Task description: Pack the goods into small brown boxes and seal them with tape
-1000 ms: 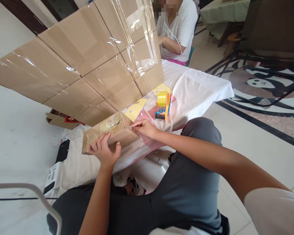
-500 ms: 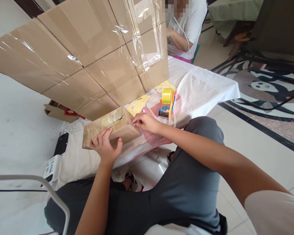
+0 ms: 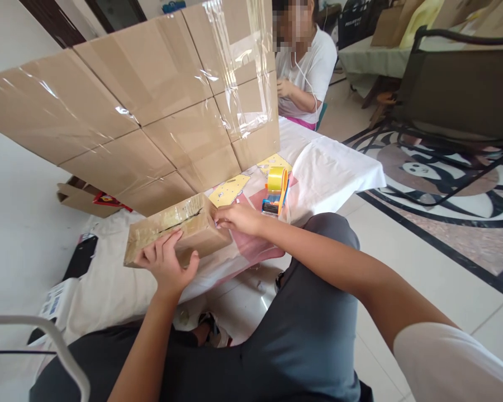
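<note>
A small cardboard box lies on the cloth-covered table, clear tape shining on its top and a dark, jagged gap along the top seam. My left hand holds its near left part, fingers spread over the upper edge and thumb against the front side. At the box's right end, my right hand has its fingers pinched together close to the cardboard; what is between them is too small to make out. Just beyond the right hand stands an orange and blue tape dispenser with a yellowish roll.
A large wall of taped cardboard boxes rises behind the small box. An open carton stands at left, near a black object. Across the table sits a person in a white shirt. A dark folding chair stands at right.
The view has shifted, so the scene sits lower and further left in the picture. Both hands keep their places on the box, the right still pinching at its end.
</note>
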Available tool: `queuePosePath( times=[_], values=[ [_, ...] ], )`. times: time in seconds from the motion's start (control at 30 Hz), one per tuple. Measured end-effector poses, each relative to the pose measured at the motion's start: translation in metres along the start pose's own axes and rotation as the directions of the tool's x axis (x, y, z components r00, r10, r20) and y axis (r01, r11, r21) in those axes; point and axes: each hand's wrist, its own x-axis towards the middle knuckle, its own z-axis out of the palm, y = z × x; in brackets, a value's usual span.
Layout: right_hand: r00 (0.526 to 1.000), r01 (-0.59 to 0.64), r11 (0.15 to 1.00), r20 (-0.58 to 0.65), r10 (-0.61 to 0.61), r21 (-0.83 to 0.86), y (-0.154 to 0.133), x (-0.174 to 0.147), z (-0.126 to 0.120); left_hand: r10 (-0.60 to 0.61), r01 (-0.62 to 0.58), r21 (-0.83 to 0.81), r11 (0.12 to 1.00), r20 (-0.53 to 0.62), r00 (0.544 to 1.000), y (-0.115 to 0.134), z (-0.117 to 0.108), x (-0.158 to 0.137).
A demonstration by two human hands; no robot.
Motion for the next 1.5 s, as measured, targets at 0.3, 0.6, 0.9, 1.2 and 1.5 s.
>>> queuePosePath(
  times=[0.3,0.6,0.9,1.2,1.5],
  values=[
    [0.995,-0.099,0.995,-0.032,0.099,0.003,0.001,-0.009,-0.004,0.033,-0.031,0.038,0.999,-0.067,0.997,-0.004,0.005,0.0],
    [0.986,-0.159,0.985,-0.047,0.162,0.067,0.011,-0.017,-0.014,-0.038,0.037,-0.01,0.999,-0.045,0.998,-0.006,0.008,-0.004],
    [0.979,-0.197,0.925,0.112,0.169,0.325,0.008,-0.017,-0.013,0.0,0.0,-0.001,1.0,-0.049,0.999,-0.006,0.006,-0.004],
    [0.998,-0.069,0.909,0.024,0.065,0.411,0.002,0.005,0.008,0.054,-0.056,-0.033,0.998,-0.061,0.997,-0.006,0.001,0.0],
    [0.887,-0.071,0.951,-0.417,0.198,0.301,-0.014,-0.022,-0.07,0.265,-0.294,-0.085,0.952,-0.249,0.931,0.002,-0.023,-0.001]
  ],
)
